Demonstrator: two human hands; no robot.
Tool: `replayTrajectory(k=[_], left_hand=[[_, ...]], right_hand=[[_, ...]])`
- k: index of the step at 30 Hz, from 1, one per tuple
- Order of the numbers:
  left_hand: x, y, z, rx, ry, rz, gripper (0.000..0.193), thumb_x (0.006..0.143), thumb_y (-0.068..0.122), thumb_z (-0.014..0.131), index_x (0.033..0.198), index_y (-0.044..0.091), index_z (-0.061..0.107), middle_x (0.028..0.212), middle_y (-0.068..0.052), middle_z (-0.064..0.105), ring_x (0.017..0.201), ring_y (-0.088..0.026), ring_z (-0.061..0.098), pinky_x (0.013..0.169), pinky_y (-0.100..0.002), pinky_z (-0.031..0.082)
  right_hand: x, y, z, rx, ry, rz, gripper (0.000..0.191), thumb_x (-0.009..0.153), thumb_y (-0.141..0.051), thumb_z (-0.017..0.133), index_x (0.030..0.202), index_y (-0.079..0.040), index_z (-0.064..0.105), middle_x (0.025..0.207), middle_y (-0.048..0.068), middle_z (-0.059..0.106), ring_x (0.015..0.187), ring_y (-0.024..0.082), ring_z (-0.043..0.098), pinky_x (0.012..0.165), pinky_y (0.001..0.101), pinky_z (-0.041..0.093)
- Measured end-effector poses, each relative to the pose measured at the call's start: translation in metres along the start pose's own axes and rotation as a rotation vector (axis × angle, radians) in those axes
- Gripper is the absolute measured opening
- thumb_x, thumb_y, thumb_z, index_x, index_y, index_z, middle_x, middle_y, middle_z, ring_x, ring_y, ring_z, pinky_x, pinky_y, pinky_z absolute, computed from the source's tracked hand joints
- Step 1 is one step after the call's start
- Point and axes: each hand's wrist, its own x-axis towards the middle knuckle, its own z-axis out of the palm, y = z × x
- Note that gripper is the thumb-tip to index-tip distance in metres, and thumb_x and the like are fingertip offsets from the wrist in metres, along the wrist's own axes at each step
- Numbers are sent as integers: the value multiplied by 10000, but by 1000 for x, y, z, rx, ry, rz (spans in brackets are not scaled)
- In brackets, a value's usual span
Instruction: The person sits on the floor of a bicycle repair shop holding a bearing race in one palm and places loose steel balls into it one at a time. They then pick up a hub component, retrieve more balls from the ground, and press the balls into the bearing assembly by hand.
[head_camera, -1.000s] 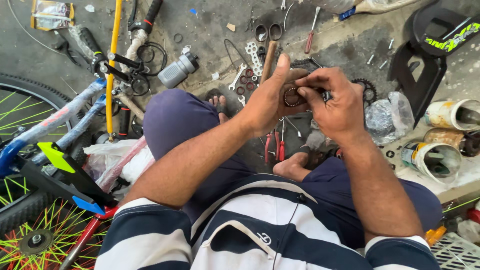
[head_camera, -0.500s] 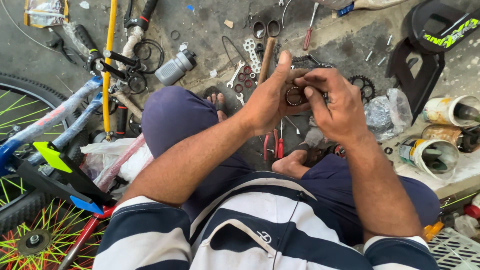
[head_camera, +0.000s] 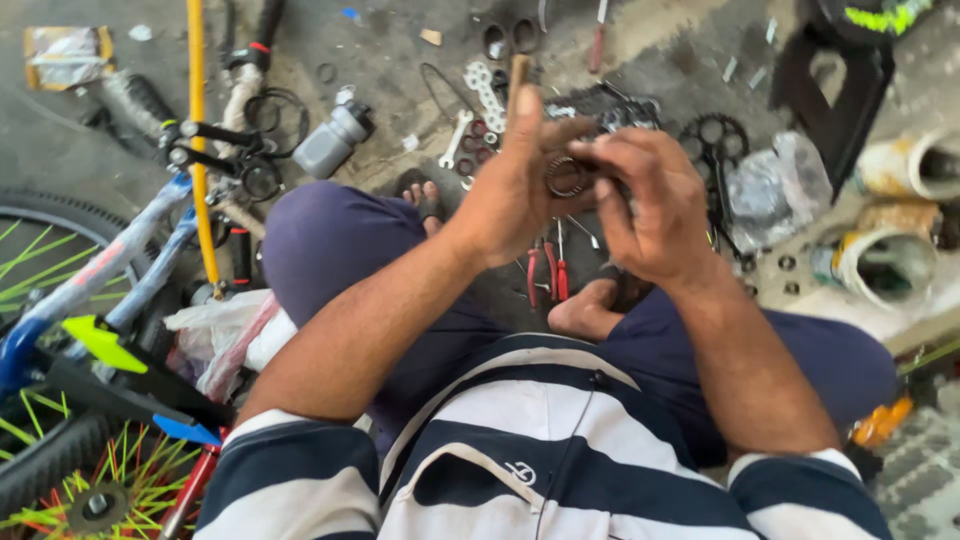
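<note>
navy-and-white striped short-sleeved shirt (head_camera: 520, 450), dark purple trousers (head_camera: 330, 250), bare feet

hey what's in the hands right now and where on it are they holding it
A small dark metal ring, like a bearing, sits between both hands. The left hand cups its left edge; the right hand fingertips pinch its right rim.

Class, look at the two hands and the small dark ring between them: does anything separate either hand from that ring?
Nothing visible does. The left hand and the right hand both touch the ring directly, fingertips on its rim, above the tool-strewn floor. The pliers lie below, apart from it.
</note>
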Motion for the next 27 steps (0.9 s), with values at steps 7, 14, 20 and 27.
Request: replayTrajectory(k=[7,14,20,27], left_hand=[[-12,11,6,89,37,57,1048,940,764,350,1536,-98,342,1401,-315,585,1307,-340,614,1132,-445,493],[-15,29,1,-17,72,201,977,1039,729,407,1494,-135,403,1380,-335,605,1271,-360,664,1100,-409,574],[-15,30,0,-55,79,198,992,1041,723,416,1540,-134,384,1393,-338,613,1273,-345,667,1066,-369,578],[-22,38,-7,-104,34,216,967,1090,711,417,1536,-147,407,1370,-311,593,1240,-323,644,1122,-373,567]], right_hand=[[-63,76,30,269,240,595,264,1067,-95,656,1326,-84,606,1233,114,729,1039,300,726,941,416,581],[-181,176,81,-579,-335,932,989,583,-389,941,1436,-136,508,1451,399,404,1204,535,515,950,543,490],[-217,214,94,-476,-624,1019,324,726,-178,804,1043,-120,766,1074,244,694,981,436,679,870,522,551],[-188,242,34,-381,241,826,101,801,-49,805,854,-40,720,827,132,745,761,315,724,713,399,559]])
